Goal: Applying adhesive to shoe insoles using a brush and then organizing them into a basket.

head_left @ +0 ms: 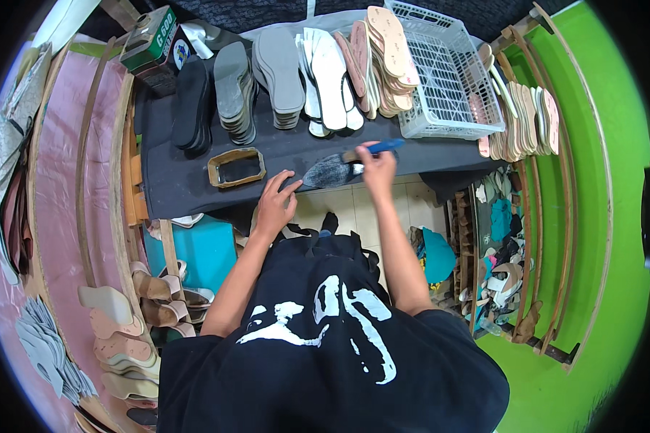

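A grey insole (pixel 330 172) lies flat near the front edge of the dark workbench (pixel 188 180). My left hand (pixel 276 200) rests on the bench edge with its fingertips pressing the insole's left end. My right hand (pixel 376 167) grips a brush with a blue handle (pixel 378 148), its head resting on the right part of the insole.
Stacks of black, grey, white and tan insoles (pixel 289 72) line the back of the bench. A white plastic basket (pixel 448 72) stands at the right, a small open tin (pixel 236 167) at the left. Shoe lasts (pixel 123 317) fill shelves lower left; sole racks (pixel 520 123) stand right.
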Available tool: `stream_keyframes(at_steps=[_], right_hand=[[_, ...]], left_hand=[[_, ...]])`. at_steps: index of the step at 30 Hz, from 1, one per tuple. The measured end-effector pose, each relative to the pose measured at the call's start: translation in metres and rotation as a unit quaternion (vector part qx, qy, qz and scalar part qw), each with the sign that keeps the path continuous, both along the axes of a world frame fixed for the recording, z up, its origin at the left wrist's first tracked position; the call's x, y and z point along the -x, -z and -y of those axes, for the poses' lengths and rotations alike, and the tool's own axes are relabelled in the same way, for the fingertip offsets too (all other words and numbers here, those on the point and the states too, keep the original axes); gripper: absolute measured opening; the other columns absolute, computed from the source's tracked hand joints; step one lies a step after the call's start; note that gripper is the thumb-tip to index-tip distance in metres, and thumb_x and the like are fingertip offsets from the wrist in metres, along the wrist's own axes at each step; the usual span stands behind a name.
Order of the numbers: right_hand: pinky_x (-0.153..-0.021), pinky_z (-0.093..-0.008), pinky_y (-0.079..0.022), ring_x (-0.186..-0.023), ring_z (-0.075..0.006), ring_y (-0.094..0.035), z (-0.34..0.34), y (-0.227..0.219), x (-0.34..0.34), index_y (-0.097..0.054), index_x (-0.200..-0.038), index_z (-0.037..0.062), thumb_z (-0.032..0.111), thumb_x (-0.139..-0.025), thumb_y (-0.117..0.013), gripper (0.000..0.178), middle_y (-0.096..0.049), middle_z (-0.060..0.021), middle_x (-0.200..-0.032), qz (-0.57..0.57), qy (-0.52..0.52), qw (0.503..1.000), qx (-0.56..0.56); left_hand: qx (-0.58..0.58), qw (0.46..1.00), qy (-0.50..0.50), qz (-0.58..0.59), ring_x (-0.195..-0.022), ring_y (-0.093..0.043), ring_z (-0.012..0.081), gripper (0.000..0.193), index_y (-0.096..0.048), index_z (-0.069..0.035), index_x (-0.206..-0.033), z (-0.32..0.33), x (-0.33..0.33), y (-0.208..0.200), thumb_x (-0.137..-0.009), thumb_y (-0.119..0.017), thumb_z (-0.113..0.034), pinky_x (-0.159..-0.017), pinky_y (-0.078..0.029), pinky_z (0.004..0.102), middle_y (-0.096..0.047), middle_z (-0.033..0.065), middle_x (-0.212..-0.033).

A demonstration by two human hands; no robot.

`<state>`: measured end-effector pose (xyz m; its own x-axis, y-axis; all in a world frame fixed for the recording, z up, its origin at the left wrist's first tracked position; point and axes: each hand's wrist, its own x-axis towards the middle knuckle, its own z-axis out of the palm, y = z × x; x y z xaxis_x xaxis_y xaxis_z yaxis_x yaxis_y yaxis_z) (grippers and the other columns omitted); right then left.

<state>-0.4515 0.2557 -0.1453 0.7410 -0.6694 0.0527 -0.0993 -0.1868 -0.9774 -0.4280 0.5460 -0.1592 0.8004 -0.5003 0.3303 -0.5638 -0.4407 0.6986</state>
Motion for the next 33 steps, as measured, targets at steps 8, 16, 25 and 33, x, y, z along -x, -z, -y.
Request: stream_keyframes(at_steps=[8,16,25,33], right_hand=[[-0.081,-0.0483,-0.055,-0.09,-0.037,-0.071,0.008,-0.045,0.024,-0.074,-0.105,0.0054,-0.001,-0.087,-0.076,0.019,-0.073,-0.0137,-0.097,-0.008,0.016,0.913,0.408],[-0.084,-0.0448,-0.05,-0.095,-0.0328,-0.065,-0.105,-0.051,0.02,-0.071,-0.106,0.0091,-0.005,-0.07,-0.077,0.039,-0.068,-0.0077,-0.101,0.091,-0.245,0.898,0.355],[-0.075,-0.0408,-0.059,-0.089,-0.0339,-0.074,-0.177,-0.099,-0.033,-0.076,-0.099,0.001,0.0,-0.088,-0.084,0.014,-0.074,-0.0135,-0.097,0.175,-0.248,0.94,0.154],[-0.07,-0.0387,-0.056,-0.075,-0.028,-0.072,-0.194,-0.063,-0.075,-0.077,-0.102,-0.0006,0.008,-0.087,-0.087,0.02,-0.074,-0.014,-0.089,0.086,-0.262,0.949,0.156]], left_hand=[[0.003,1.0,-0.007,-0.005,-0.14,-0.062,0.036,0.039,-0.08,-0.009,-0.125,-0.002,0.0,-0.003,-0.088,-0.071,0.002,-0.114,-0.054,0.0474,-0.068,0.0115,-0.143],[-0.021,1.0,0.022,0.0,-0.138,-0.063,0.0354,0.054,-0.075,-0.012,-0.136,-0.019,0.015,-0.018,-0.084,-0.074,0.003,-0.113,-0.055,0.0466,-0.069,0.0102,-0.144],[-0.02,0.968,-0.232,0.097,-0.149,-0.046,0.0439,0.069,-0.059,-0.009,-0.154,-0.064,0.015,-0.048,-0.087,-0.078,-0.007,-0.127,-0.032,0.0609,-0.048,0.0199,-0.161],[-0.038,0.964,-0.262,0.001,-0.16,-0.03,0.0496,0.089,-0.038,-0.002,-0.168,-0.074,0.019,-0.04,-0.089,-0.077,-0.009,-0.131,-0.028,0.0579,-0.026,0.0273,-0.176]])
